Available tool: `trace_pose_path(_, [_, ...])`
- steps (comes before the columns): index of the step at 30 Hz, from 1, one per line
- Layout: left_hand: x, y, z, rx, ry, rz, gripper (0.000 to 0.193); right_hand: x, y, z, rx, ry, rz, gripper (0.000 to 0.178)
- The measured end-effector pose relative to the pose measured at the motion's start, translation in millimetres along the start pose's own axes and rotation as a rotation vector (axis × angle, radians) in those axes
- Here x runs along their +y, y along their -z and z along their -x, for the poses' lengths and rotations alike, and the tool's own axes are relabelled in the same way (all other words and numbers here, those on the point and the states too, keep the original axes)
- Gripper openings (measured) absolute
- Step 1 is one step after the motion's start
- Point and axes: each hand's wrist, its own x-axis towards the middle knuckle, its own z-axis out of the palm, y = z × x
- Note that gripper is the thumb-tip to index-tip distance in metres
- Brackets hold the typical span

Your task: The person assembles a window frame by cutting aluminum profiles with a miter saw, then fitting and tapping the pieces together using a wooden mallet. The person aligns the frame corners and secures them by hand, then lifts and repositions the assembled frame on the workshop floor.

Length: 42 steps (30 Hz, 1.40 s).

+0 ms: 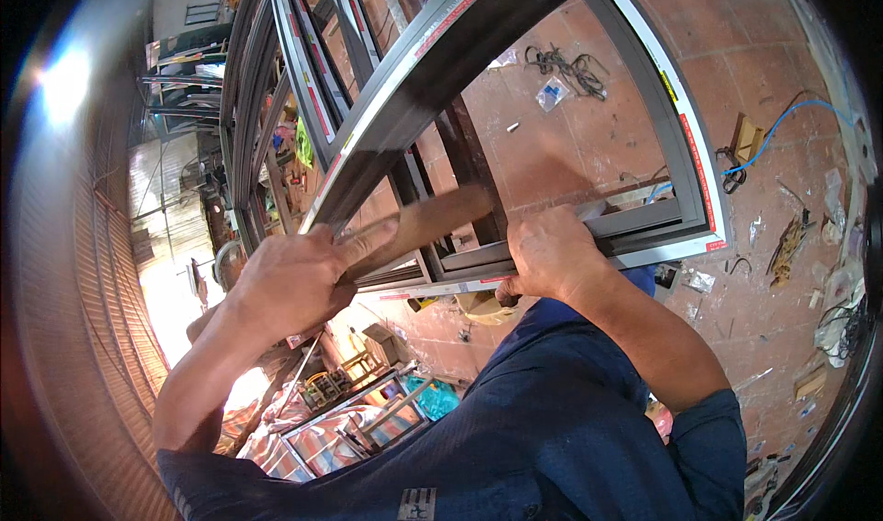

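A large dark grey metal frame (pixel 648 216), like a window sash, lies in front of me, with white and red protective tape along its outer edges. My left hand (pixel 290 277) is closed around a brown, wood-looking bar (pixel 428 227), held slanting over the frame's near left part. The bar is smeared by motion, and whether it touches the frame I cannot tell. My right hand (pixel 556 250) grips the frame's near rail, thumb below and fingers over the top, part of them hidden.
More long dark frame profiles (pixel 303 57) stretch away at the far left. On the tiled floor (pixel 736 24) lie a dark cord (pixel 575 72), a small plastic packet (pixel 552 93), a blue hose (pixel 796 121) and scraps at the right. A smaller frame (pixel 299 452) and a teal bag (pixel 432 399) are at the lower left.
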Motion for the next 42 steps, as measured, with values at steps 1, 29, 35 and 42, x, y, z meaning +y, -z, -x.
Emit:
trace_pose_path(1, [4.1,7.8,-0.2,0.089,0.002,0.085,0.093,1.5,-1.9,-1.2,-0.001,-0.006,0.014,0.08])
trace_pose_path(29, [-12.5,-397.4,60.6,0.533,0.514,1.046,0.068,-51.8,-14.8,-36.7,0.0,-0.314,0.183,0.098])
trace_pose_path(35, [8.2,-486.8,28.9,0.802,0.526,1.334,0.063,-59.7,-12.6,-58.1,-0.116,-0.419,0.224,0.105])
trace_pose_path(42, [-6.2,-486.5,16.7,0.957,0.619,1.264,0.067,-57.3,-32.6,-57.2,0.013,-0.341,0.303,0.095])
